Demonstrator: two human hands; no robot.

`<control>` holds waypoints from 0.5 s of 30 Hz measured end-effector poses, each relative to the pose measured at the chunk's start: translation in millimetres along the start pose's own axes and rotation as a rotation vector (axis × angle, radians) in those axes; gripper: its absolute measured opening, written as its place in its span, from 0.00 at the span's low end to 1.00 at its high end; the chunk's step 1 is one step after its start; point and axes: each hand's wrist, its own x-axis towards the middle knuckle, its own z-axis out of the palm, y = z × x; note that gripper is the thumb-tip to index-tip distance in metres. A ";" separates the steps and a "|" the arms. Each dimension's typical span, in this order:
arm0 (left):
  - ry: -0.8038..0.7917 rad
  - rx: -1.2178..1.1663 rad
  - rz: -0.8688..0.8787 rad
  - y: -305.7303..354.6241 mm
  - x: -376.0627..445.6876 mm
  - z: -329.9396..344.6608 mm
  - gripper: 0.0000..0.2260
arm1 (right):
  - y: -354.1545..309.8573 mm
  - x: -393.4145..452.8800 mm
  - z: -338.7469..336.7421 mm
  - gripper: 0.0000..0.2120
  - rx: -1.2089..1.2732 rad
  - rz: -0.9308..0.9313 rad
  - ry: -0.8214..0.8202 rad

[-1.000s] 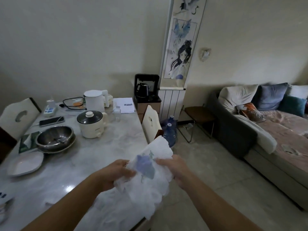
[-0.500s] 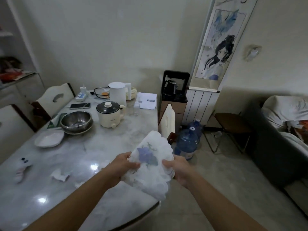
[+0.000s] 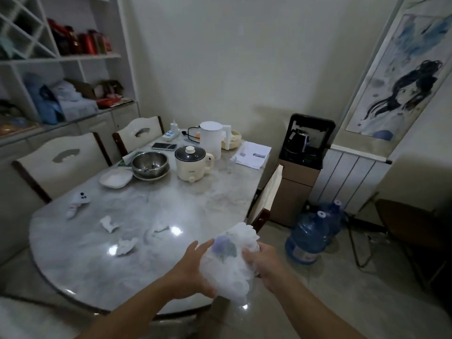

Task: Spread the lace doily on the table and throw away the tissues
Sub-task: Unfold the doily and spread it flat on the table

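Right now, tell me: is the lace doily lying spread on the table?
No, the lace doily is held bunched up in the left hand and right hand.

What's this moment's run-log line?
left hand, right hand: holding bunched white lace doily | doily: unspread | crumpled white tissues: three on grey marble table

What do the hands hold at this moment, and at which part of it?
Both hold the bunched lace doily: the left hand grips its left side, and the right hand grips its right side.
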 end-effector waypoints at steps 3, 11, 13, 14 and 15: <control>0.068 0.043 -0.107 -8.5 18.7 6.4 0.61 | -4.2 23.8 -1.3 0.06 -0.045 -0.032 -0.050; 0.216 0.080 -0.174 -39.6 101.7 13.3 0.48 | -26.7 115.1 11.1 0.05 -0.350 -0.117 -0.133; 0.215 0.101 -0.180 -44.7 121.4 13.4 0.48 | -29.1 130.7 18.3 0.06 -0.453 -0.112 -0.158; 0.220 0.106 -0.189 -46.6 129.8 10.1 0.48 | -31.1 139.0 23.9 0.06 -0.495 -0.127 -0.178; 0.202 0.118 -0.212 -47.4 137.7 7.2 0.48 | -34.4 149.5 30.1 0.07 -0.528 -0.141 -0.197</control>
